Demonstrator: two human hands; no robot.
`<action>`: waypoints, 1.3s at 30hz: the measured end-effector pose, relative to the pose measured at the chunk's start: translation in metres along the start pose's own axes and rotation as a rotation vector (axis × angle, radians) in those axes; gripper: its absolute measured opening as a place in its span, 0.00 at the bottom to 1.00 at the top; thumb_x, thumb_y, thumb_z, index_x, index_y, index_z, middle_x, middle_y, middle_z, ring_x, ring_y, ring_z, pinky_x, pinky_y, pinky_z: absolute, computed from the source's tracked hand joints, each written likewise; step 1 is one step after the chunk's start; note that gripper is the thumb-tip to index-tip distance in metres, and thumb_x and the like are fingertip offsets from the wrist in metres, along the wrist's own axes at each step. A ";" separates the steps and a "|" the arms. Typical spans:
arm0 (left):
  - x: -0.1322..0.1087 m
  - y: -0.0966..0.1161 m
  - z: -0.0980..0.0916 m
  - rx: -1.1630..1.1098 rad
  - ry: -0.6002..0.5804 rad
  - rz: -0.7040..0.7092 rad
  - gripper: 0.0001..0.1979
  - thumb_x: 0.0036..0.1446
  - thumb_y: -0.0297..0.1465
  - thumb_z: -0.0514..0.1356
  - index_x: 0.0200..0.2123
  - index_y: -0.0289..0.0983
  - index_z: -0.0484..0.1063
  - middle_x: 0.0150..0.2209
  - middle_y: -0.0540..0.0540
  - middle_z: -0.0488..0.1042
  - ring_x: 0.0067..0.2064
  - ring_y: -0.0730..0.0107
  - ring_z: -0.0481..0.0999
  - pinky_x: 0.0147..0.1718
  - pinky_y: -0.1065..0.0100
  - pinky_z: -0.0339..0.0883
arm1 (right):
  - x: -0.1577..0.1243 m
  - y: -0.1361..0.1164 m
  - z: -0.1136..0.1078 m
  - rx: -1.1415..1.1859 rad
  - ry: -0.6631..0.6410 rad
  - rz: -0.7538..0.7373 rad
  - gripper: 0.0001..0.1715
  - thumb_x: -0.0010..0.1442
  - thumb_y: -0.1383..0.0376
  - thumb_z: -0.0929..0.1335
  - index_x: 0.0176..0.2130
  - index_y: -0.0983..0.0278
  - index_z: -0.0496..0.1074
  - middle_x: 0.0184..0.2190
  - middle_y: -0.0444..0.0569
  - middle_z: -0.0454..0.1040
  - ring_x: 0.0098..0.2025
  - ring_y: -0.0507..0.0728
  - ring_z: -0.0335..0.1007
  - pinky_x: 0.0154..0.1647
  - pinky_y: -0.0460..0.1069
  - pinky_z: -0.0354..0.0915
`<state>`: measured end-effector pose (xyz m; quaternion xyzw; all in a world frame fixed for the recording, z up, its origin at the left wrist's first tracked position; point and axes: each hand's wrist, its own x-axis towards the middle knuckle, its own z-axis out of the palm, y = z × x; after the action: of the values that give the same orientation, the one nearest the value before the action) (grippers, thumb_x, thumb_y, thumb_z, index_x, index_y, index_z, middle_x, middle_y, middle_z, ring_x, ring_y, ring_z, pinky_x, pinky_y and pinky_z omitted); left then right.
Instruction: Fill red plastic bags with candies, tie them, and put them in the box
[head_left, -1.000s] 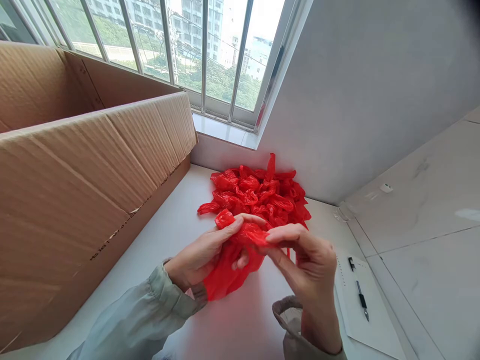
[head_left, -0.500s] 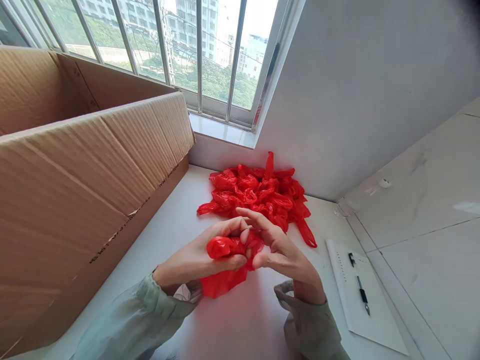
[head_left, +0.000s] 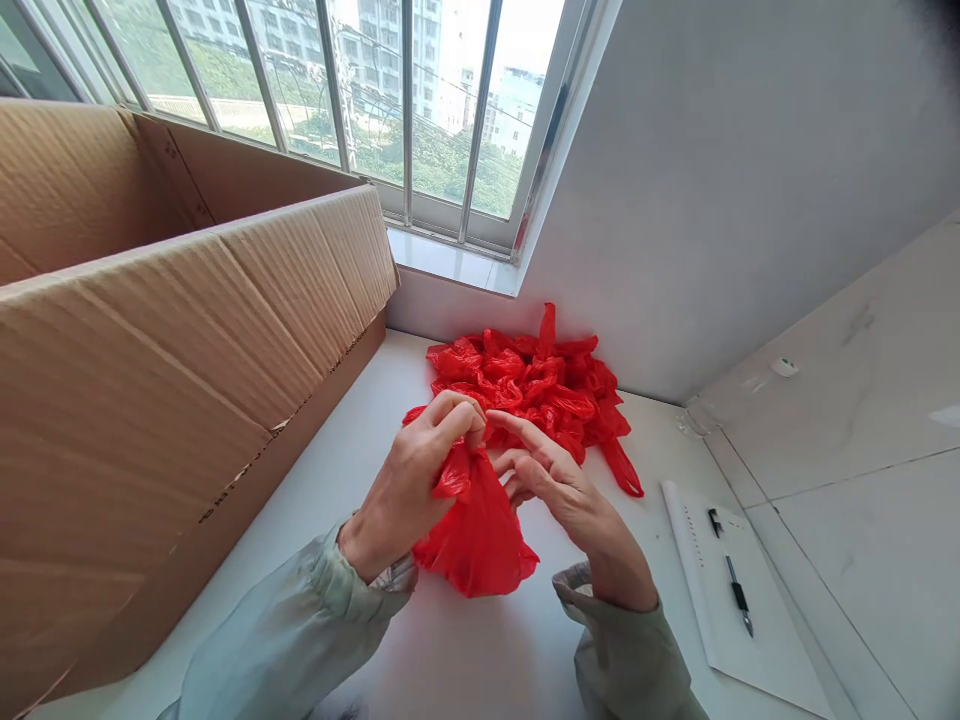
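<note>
A red plastic bag (head_left: 480,540) hangs down in front of me, its upper part bunched. My left hand (head_left: 420,460) is closed on the gathered top, with the loose body of the bag spreading below the fist. Just to the right, my right hand (head_left: 570,490) has its fingers stretched and apart; the fingertips come close to the bag's top, and whether they touch it I cannot tell. Behind both hands lies a pile of crumpled red plastic bags (head_left: 532,375) against the wall.
A large open cardboard box (head_left: 187,380) takes up the left side. On the right, a notebook (head_left: 750,620) lies on the white table (head_left: 450,660) with a pen (head_left: 739,595) and its cap (head_left: 715,522) on top. A barred window (head_left: 409,120) is behind.
My left hand has turned knuckles up and lifted the bag's top, so the bag now hangs down instead of being bundled between both hands. My right hand has come slightly away from it.
</note>
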<state>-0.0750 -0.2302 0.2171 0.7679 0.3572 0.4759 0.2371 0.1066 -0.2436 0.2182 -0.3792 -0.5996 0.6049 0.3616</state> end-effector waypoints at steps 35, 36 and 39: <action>-0.010 -0.003 0.002 0.471 -0.637 0.065 0.12 0.57 0.16 0.46 0.29 0.39 0.52 0.32 0.48 0.64 0.32 0.65 0.60 0.33 0.63 0.56 | 0.025 0.072 -0.117 0.048 0.910 -0.233 0.23 0.38 0.57 0.78 0.23 0.63 0.63 0.21 0.35 0.62 0.20 0.45 0.57 0.19 0.41 0.59; -0.010 -0.004 0.003 0.470 -0.649 0.049 0.12 0.57 0.16 0.46 0.29 0.39 0.52 0.32 0.48 0.64 0.33 0.65 0.60 0.34 0.63 0.56 | 0.025 0.076 -0.120 0.045 0.921 -0.228 0.23 0.38 0.57 0.78 0.23 0.63 0.64 0.21 0.36 0.63 0.20 0.45 0.57 0.19 0.41 0.60; -0.009 -0.005 0.002 0.468 -0.663 0.016 0.12 0.58 0.16 0.45 0.29 0.39 0.52 0.31 0.49 0.64 0.32 0.66 0.60 0.35 0.63 0.56 | 0.024 0.082 -0.126 0.038 0.939 -0.220 0.24 0.37 0.56 0.78 0.23 0.63 0.64 0.21 0.36 0.64 0.20 0.46 0.59 0.18 0.42 0.61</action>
<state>-0.0773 -0.2343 0.2076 0.9157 0.3540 0.1102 0.1548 0.2095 -0.1667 0.1363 -0.5388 -0.3972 0.3373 0.6619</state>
